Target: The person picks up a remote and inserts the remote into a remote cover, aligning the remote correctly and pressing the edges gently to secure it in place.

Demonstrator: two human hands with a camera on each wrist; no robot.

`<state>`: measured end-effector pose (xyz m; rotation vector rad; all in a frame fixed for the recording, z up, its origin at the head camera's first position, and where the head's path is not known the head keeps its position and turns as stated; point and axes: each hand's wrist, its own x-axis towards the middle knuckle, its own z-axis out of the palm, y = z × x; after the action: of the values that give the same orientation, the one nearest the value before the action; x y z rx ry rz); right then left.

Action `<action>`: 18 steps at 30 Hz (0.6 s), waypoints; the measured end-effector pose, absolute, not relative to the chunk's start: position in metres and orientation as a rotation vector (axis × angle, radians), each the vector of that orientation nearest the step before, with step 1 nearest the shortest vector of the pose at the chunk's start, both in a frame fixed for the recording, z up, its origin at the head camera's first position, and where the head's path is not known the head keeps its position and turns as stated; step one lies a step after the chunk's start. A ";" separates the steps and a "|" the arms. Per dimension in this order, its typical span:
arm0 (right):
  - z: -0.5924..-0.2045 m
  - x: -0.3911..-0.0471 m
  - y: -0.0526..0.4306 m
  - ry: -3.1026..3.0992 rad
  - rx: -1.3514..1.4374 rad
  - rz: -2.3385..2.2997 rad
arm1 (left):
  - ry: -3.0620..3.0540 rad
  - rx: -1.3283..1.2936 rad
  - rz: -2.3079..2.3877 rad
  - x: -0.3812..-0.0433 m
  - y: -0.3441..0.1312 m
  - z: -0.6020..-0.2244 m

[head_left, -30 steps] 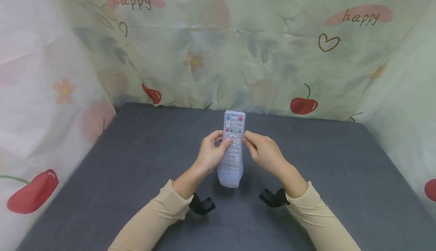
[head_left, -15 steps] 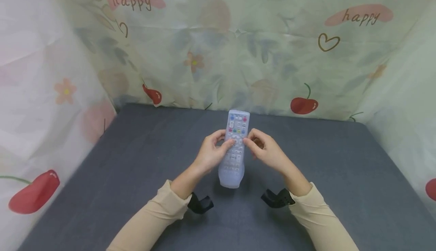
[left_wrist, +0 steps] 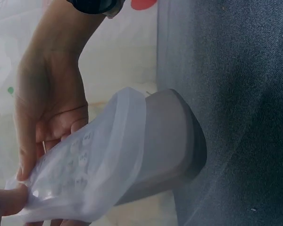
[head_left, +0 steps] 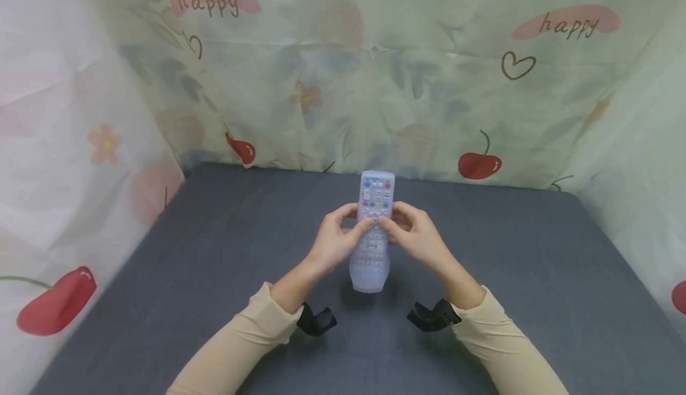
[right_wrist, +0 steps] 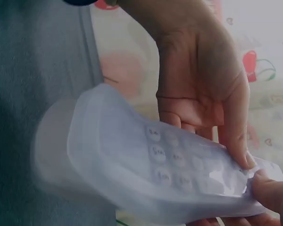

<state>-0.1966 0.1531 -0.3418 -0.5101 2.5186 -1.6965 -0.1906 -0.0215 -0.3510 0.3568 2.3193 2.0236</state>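
Both hands hold a remote control (head_left: 377,195) in a translucent whitish cover (head_left: 370,276), raised over the table with its button face toward me. The left hand (head_left: 334,240) grips its left side, thumb on the buttons and fingers curled behind. From the other side the right hand (head_left: 423,240) grips it likewise, its thumb tip close to the left thumb tip at mid-face. In the left wrist view, a smooth grey end (left_wrist: 162,134) with a dark edge sticks out past the loose lower rim of the cover. Most fingertips are hidden behind the remote.
The dark grey table (head_left: 241,252) extends around the hands. Patterned cloth (head_left: 343,85) with cherries and flowers hangs behind it and along both sides. Black straps (head_left: 316,320) stick out by the beige sleeves (head_left: 241,335).
The right thumb has moved from the remote's right edge onto its face, beside the left thumb, with the fingers now behind. The remote has shifted slightly right and stands straighter.
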 end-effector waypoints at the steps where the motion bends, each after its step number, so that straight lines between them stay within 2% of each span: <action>1: -0.342 -0.196 0.153 2.526 -0.496 -1.699 | 2.318 0.360 2.020 -0.191 -0.022 -0.351; 9: -0.339 -0.195 0.152 2.518 -0.439 -1.749 | 2.489 0.368 1.934 -0.195 -0.029 -0.346; 18: -0.341 -0.194 0.150 2.476 -0.440 -1.745 | 2.925 0.689 1.561 -0.200 -0.030 -0.347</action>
<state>-0.1937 0.1496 -0.3406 -0.4399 2.4762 -1.7447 -0.1996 -0.0302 -0.3473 0.6892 2.9251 1.5610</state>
